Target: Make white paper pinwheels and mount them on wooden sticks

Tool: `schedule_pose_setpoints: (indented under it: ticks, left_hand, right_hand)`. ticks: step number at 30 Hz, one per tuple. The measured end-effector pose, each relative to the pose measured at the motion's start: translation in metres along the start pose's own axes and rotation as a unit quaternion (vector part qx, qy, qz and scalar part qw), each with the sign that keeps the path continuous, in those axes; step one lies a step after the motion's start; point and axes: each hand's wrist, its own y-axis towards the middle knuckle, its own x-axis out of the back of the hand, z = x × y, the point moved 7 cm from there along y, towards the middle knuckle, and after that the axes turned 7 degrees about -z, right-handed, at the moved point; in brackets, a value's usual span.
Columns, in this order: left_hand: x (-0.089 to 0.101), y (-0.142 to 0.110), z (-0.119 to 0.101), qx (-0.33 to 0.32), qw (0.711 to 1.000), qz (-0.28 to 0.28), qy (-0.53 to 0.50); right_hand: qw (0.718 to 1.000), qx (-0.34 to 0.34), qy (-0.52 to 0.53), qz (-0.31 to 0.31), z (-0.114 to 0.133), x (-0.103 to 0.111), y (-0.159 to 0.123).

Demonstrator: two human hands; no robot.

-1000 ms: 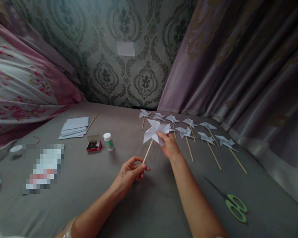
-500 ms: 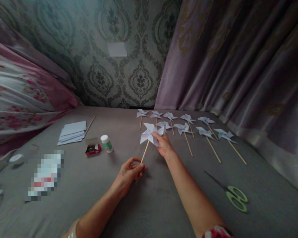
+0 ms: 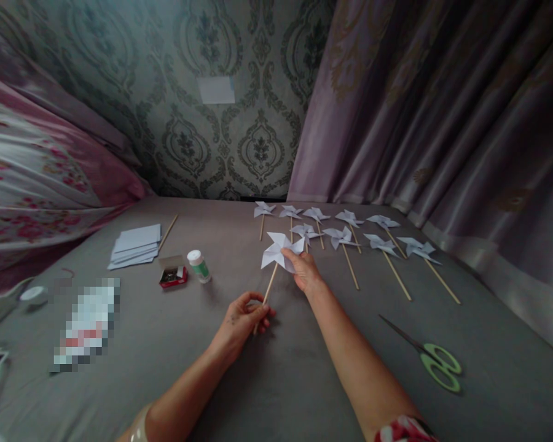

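Note:
A white paper pinwheel (image 3: 279, 250) on a thin wooden stick (image 3: 268, 290) is held up over the grey bedsheet (image 3: 276, 368). My left hand (image 3: 242, 319) is closed round the lower end of the stick. My right hand (image 3: 304, 270) pinches the paper head at its right side, thumb on the front. Just behind them, several finished white pinwheels (image 3: 345, 236) on sticks lie in two rows on the sheet.
Green-handled scissors (image 3: 431, 362) lie at the right. A stack of white paper squares (image 3: 136, 245), a loose stick (image 3: 168, 228), a small red box (image 3: 171, 276) and a white-capped bottle (image 3: 197, 265) sit at the left. Purple curtains (image 3: 442, 123) hang right; floral bedding (image 3: 37, 178) lies left.
Both hands still hold the same pinwheel; it has sunk slightly and moved a little left in view as the camera shifted. Nothing was let go.

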Motion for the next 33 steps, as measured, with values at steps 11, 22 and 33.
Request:
schedule_pose_setpoints:
  ticks: [11, 22, 33]
  left_hand:
    - [0.000, -0.001, -0.002, 0.020, 0.998, 0.031, -0.041]
    - [0.002, -0.002, -0.013, 0.000, 0.995, 0.038, -0.091]
    - [-0.001, -0.007, -0.017, 0.002, 0.993, 0.040, -0.107]
  right_hand:
    - [0.998, -0.049, -0.005, 0.028, 0.008, -0.003, -0.011]
    - [0.990, -0.113, 0.022, 0.082, 0.010, 0.002, -0.011]
    - [0.992, -0.099, 0.023, 0.071, 0.010, 0.005, -0.006]
